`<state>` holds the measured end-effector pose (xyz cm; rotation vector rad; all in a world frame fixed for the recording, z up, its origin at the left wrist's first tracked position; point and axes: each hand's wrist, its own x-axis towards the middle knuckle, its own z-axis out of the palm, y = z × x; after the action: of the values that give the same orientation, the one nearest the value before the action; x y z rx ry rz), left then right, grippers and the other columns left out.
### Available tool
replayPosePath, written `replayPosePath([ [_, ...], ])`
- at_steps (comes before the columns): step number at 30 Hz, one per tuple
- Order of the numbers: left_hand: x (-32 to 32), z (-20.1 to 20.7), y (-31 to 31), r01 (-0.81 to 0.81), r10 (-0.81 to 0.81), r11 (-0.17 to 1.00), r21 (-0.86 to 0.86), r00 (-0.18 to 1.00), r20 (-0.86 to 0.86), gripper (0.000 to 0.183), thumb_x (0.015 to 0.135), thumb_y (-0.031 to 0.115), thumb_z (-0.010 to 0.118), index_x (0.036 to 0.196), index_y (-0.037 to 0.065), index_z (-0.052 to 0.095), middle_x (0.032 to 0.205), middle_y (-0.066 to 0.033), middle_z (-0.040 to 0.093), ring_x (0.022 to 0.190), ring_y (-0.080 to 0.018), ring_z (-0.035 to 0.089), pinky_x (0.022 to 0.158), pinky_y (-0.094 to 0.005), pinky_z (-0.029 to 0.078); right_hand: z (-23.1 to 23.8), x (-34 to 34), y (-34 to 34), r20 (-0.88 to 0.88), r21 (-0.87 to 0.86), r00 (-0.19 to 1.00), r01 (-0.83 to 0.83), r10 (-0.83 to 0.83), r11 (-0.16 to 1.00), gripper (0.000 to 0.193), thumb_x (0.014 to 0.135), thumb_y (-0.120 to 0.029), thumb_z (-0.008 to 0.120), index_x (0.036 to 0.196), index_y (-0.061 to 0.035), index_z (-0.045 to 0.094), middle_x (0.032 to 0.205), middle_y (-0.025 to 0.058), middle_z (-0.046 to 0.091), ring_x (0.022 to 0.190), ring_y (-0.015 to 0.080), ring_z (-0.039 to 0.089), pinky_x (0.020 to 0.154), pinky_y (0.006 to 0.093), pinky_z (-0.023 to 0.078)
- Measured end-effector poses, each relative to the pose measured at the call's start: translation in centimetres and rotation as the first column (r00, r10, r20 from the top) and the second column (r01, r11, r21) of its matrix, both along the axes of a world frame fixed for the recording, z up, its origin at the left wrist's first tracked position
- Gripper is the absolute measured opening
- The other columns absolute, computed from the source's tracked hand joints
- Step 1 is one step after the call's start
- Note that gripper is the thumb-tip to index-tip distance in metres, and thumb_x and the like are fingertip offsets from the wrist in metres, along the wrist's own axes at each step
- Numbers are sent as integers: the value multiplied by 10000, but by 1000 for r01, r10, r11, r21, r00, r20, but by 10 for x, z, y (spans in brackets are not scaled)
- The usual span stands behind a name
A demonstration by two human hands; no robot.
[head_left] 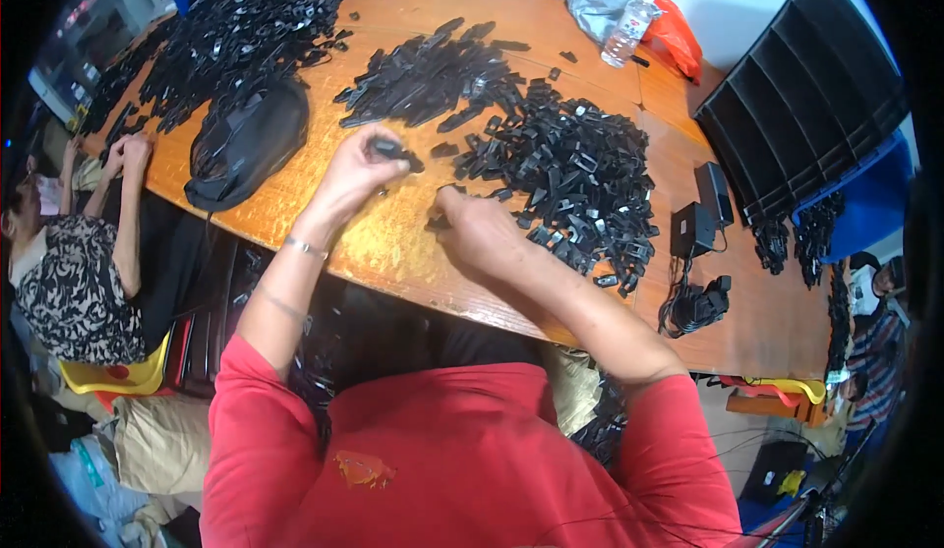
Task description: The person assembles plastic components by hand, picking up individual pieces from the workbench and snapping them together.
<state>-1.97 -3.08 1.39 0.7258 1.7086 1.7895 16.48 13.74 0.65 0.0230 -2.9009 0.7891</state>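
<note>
My left hand [356, 173] is closed around a small black plastic piece [386, 146], pinched between thumb and fingers above the worn wooden table [383, 243]. Close by on the right, my right hand [479, 231] has its fingers curled in. A bit of black plastic [439, 222] shows at its fingertips, partly hidden by the hand. Beyond both hands lies a heap of long, flat black plastic pieces [423, 81]. A loose pile of short black plastic parts [565, 170] spreads out beside my right hand.
A black cloth bag [251, 145] lies left of my hands, with a large black heap [246, 27] behind it. Power adapters [693, 229] with cables, a bottle [629, 29] and a ribbed black tray [801, 96] stand right. Another person [79, 273] works at the left.
</note>
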Motion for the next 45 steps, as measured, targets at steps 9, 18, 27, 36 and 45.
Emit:
replayPosePath([
  [9, 42, -31, -89, -310, 24, 909, -278, 706, -708, 234, 797, 14, 897, 1012, 49, 811, 1041, -93, 736, 1069, -310, 680, 992, -414, 522, 2, -21, -28, -194, -61, 980, 28, -39, 998, 251, 910, -195, 849, 1115, -56, 813, 1024, 168, 728, 921, 400, 751, 816, 500, 599],
  [18, 47, -35, -113, -363, 45, 894, -262, 655, -755, 281, 812, 55, 918, 1067, 17, 806, 1042, -116, 722, 1055, -322, 681, 953, -419, 539, -8, -39, -52, -149, -58, 989, -30, 21, 998, 240, 895, -210, 876, 1085, -71, 828, 1022, 125, 732, 885, 391, 749, 796, 486, 594],
  [27, 51, -41, -103, -382, 132, 912, -147, 615, -778, 263, 784, 2, 922, 1008, 0, 784, 956, -121, 706, 931, -310, 701, 821, -410, 561, -10, -52, -55, -216, 49, 966, -133, 140, 990, 118, 908, -173, 817, 947, -65, 791, 973, 117, 713, 834, 374, 753, 727, 480, 601],
  [36, 42, 8, -182, -235, -191, 816, -528, 753, -629, 240, 773, 5, 906, 988, 7, 801, 942, -123, 714, 921, -324, 692, 848, -426, 548, -23, -57, -71, -229, 114, 905, -342, 360, 933, 157, 908, -220, 803, 877, -85, 728, 904, 112, 662, 764, 359, 725, 660, 493, 582],
  [45, 16, 31, -104, -245, -173, 871, -426, 659, -732, 209, 968, 121, 771, 1132, -8, 794, 1066, -166, 765, 1015, -353, 744, 931, -435, 579, -1, -42, 12, -149, 424, 988, 33, 33, 905, 113, 855, -88, 705, 910, 0, 750, 1038, 213, 709, 820, 355, 771, 687, 446, 630],
])
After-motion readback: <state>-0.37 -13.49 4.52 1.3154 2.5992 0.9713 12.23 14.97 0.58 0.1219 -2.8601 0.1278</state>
